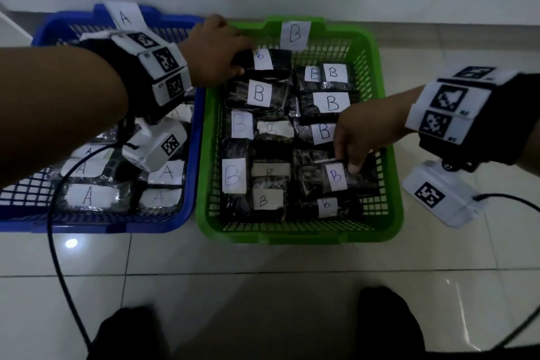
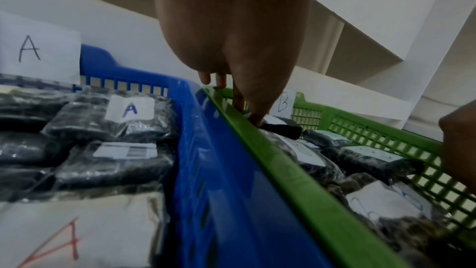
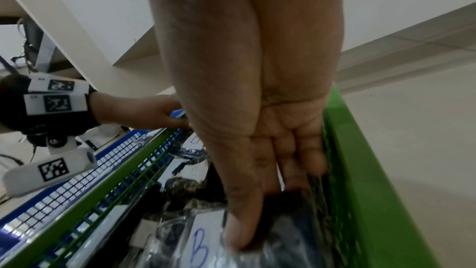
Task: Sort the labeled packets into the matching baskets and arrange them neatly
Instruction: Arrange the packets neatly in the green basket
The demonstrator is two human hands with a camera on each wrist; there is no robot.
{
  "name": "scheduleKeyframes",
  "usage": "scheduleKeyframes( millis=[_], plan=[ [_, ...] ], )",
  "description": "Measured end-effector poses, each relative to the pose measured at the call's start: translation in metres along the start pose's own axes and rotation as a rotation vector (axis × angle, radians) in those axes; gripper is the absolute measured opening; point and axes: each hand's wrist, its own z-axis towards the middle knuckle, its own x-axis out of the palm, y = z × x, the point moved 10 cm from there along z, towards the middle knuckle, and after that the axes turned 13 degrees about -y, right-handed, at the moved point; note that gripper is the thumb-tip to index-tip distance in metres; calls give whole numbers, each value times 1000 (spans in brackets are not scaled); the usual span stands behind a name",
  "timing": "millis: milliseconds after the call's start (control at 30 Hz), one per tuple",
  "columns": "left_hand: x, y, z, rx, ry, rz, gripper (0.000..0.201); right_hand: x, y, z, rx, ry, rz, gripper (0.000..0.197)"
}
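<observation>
Gripping a B packet [image 1: 264, 60] at the green basket [image 1: 380, 90] far-left corner w/ your left hand [image 1: 214, 51]; right hand [image 1: 361, 133] pinches another B packet [image 1: 336, 177] near its right wall.

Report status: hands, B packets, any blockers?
Left hand grips far-left B packet in green basket. Right hand pinches near-right B packet. Blue basket holds A packets. No blockers visible.

black wrist straps [image 1: 137, 73] with white marker tags, cabled cameras [image 1: 441, 193]
</observation>
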Motion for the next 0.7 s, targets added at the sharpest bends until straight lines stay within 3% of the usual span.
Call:
scheduleKeyframes(
  millis=[133,333,467,533,700],
  plan=[
    [-3,3,1,-38,-14,-2,52,-22,-9,0,3,-114,86,22],
    [-26,12,8,-97,-158,-114,53,-15,2,-1,-25,-25,139,18],
    [-15,1,7,-47,-38,-190,42,4,14,3,-50,13,66,19],
    [-8,-7,5,-6,18,-160,49,9,15,4,-66,-12,-33,24],
    [-1,-9,8,36,8,21,66,11,19,5,-110,-30,-139,23]
  ],
)
